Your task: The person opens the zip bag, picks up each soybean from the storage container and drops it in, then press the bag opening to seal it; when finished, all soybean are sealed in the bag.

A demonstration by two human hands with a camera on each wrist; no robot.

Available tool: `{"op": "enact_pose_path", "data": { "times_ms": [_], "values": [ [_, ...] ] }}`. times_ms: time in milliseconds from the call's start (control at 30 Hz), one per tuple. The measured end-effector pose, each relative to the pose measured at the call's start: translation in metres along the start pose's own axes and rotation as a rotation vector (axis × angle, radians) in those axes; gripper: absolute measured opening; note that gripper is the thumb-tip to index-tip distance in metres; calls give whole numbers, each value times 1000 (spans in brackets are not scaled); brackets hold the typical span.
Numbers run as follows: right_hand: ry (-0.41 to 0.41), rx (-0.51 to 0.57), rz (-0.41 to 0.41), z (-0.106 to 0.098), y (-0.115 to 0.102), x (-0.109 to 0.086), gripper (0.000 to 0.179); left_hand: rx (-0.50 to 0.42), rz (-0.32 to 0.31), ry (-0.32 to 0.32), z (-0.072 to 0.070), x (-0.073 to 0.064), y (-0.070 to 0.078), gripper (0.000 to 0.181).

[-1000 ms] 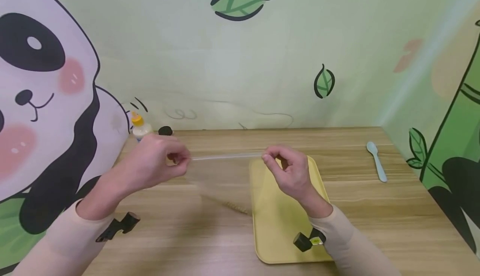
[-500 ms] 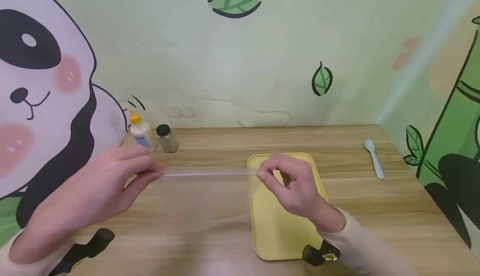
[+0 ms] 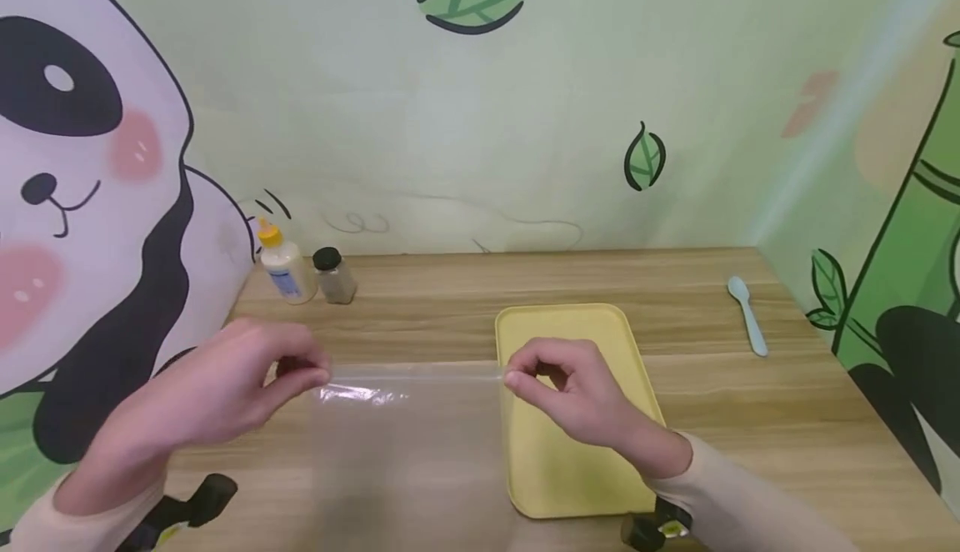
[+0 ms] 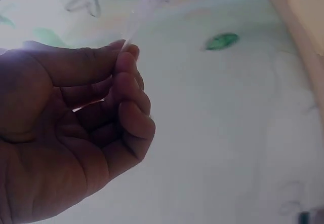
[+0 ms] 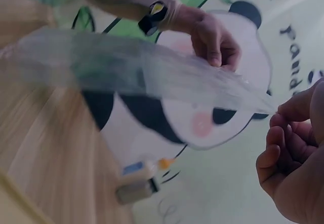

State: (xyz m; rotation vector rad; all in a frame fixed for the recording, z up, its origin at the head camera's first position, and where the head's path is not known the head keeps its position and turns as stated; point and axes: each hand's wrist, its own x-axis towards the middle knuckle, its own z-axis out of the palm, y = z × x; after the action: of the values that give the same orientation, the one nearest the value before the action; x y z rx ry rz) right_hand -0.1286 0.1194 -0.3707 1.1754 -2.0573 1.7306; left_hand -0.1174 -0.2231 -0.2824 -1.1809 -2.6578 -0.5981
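Note:
A clear plastic bag (image 3: 420,435) hangs stretched between both hands above the table, with a glossy band along its top edge. My left hand (image 3: 232,385) pinches its upper left corner between thumb and fingers. At the upper right corner, my right hand (image 3: 573,389) pinches it the same way. From the right wrist the bag (image 5: 126,67) appears as a long see-through film running away from the fingertips. In the left wrist view the left hand (image 4: 81,107) has the film's edge between thumb and index finger, other fingers curled.
Below the right hand lies a yellow tray (image 3: 555,485) on the wooden table (image 3: 420,277). A glue bottle (image 3: 287,273) with a yellow cap and a black-lidded jar (image 3: 335,277) stand at the back left. A light blue spoon (image 3: 748,318) lies at the right.
My left hand has moved left and down, and my right hand down, so the bag is spread wider and hangs lower. The jar behind the left hand has come into view.

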Motion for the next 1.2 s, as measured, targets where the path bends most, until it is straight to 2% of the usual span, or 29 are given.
{"op": "enact_pose_path", "data": {
  "times_ms": [133, 233, 500, 667, 833, 1067, 1200],
  "values": [
    [-8, -34, 168, 1, 32, 3, 8, -39, -105, -60, 26, 13, -33, 16],
    [-23, -75, 244, 1, 56, 7, 7, -55, -172, -99, 44, 20, -55, 10],
    [-67, -203, 384, -5, 106, 22, 9, -154, -187, -93, 90, 36, -110, 13],
    [-134, -325, 477, -6, 132, 30, 11, -181, -263, -94, 115, 46, -139, 8],
    [-193, -386, 553, -7, 154, 38, 13, -180, -339, -125, 132, 53, -158, 7],
    [-237, -466, 615, -5, 177, 47, 9, -224, -378, -158, 151, 61, -180, 6],
    [-266, -493, 678, -2, 191, 51, 9, -228, -397, -191, 162, 65, -189, 7]
  ]
}}
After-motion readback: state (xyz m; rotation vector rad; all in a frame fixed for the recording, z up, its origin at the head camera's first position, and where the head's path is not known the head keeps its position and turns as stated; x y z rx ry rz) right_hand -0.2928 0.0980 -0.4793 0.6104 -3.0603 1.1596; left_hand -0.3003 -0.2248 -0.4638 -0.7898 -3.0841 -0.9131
